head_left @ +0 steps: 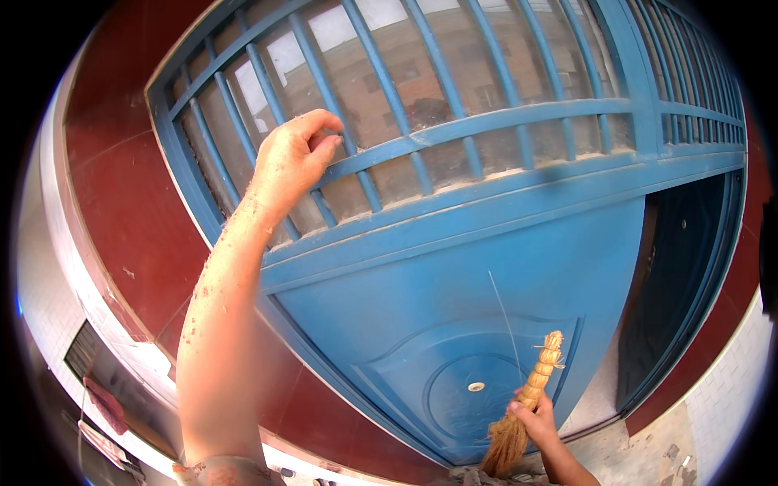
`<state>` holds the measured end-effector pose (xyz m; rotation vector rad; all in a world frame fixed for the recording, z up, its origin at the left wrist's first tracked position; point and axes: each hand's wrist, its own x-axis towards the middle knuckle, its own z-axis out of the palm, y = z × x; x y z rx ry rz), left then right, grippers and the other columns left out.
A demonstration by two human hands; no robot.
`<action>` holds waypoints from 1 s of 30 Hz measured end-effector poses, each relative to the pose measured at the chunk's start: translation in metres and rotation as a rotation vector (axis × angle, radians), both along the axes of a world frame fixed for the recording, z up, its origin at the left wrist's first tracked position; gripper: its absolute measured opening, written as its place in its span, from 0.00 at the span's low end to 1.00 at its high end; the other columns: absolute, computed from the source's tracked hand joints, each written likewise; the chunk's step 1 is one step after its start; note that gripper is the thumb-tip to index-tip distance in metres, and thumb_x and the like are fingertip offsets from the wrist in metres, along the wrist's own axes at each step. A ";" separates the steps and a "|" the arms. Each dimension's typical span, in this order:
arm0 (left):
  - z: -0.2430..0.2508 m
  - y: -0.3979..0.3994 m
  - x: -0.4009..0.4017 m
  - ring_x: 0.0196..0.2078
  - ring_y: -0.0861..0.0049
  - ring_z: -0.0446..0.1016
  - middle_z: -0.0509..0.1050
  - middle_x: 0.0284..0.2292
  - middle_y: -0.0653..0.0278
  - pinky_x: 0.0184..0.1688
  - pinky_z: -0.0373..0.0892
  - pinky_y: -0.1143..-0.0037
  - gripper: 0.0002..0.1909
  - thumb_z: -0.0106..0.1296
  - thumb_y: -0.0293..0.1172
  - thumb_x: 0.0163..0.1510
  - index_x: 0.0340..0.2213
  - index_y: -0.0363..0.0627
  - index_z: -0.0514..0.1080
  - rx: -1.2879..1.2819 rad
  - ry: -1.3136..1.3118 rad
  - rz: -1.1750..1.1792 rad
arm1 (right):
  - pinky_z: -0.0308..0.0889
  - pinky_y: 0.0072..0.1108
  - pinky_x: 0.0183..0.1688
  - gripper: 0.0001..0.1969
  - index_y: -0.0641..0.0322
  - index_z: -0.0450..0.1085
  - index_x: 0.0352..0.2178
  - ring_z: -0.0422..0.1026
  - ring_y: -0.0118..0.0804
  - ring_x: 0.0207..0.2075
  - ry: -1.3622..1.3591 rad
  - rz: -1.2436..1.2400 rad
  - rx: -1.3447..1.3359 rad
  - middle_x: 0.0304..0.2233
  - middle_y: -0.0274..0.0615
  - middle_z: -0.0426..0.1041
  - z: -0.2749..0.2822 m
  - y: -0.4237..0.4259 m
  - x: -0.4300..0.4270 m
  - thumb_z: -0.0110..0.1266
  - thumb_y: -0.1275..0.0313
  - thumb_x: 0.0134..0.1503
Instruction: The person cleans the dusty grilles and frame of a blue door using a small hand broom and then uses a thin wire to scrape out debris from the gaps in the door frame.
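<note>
My left hand [298, 155] is raised in front of the barred window above a blue door, its fingers curled with thumb and forefinger close together. Whether something small is pinched there, I cannot tell. It is nearest to the blue metal bars [377, 67], and small bits of debris cling to the forearm. Low on the right, my right hand [533, 416] grips a straw hand broom [538, 379] by its bound handle, with the bristles hanging down. Behind the broom stands the blue metal door [389, 304]; a thin pale strand shows before it.
Dusty ledges [486, 182] run below the window bars. To the right a dark doorway [674, 273] stands open. Dark red wall panels [115, 200] flank the frame. Cloths [104, 406] hang at the lower left, and pale paving [644, 455] lies at the lower right.
</note>
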<state>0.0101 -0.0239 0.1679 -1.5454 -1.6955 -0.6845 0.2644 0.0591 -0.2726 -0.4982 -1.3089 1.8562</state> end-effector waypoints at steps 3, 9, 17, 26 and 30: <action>0.008 0.003 0.005 0.29 0.79 0.66 0.65 0.25 0.67 0.31 0.64 0.77 0.09 0.53 0.25 0.47 0.34 0.47 0.74 -0.144 0.381 0.032 | 0.67 0.21 0.33 0.14 0.67 0.61 0.37 0.70 0.28 0.29 0.004 -0.008 0.007 0.27 0.38 0.70 -0.005 0.001 0.000 0.55 0.76 0.50; 0.013 0.012 0.017 0.36 0.73 0.61 0.62 0.28 0.67 0.41 0.60 0.75 0.07 0.56 0.27 0.44 0.29 0.49 0.76 -0.225 0.587 0.212 | 0.67 0.21 0.33 0.14 0.66 0.61 0.37 0.70 0.28 0.29 0.002 -0.025 0.010 0.27 0.38 0.70 -0.007 0.000 -0.001 0.56 0.76 0.49; 0.020 0.021 0.024 0.36 0.74 0.60 0.63 0.28 0.67 0.42 0.57 0.75 0.05 0.54 0.26 0.44 0.26 0.48 0.77 -0.324 0.591 0.239 | 0.67 0.21 0.32 0.14 0.66 0.61 0.37 0.70 0.28 0.28 -0.010 -0.043 -0.025 0.26 0.38 0.69 -0.010 -0.002 0.001 0.56 0.76 0.49; 0.019 0.039 0.019 0.39 0.71 0.63 0.67 0.29 0.65 0.44 0.57 0.73 0.04 0.50 0.24 0.46 0.23 0.45 0.75 -0.358 0.640 0.328 | 0.67 0.21 0.32 0.14 0.66 0.61 0.37 0.70 0.29 0.28 -0.024 -0.075 -0.028 0.26 0.39 0.69 -0.008 -0.006 0.004 0.56 0.76 0.49; 0.020 0.036 0.022 0.39 0.71 0.63 0.67 0.29 0.64 0.44 0.57 0.73 0.05 0.49 0.24 0.47 0.24 0.44 0.74 -0.331 0.621 0.350 | 0.67 0.21 0.32 0.14 0.67 0.61 0.37 0.71 0.29 0.28 0.000 -0.090 -0.038 0.27 0.39 0.69 -0.010 -0.008 0.007 0.56 0.76 0.49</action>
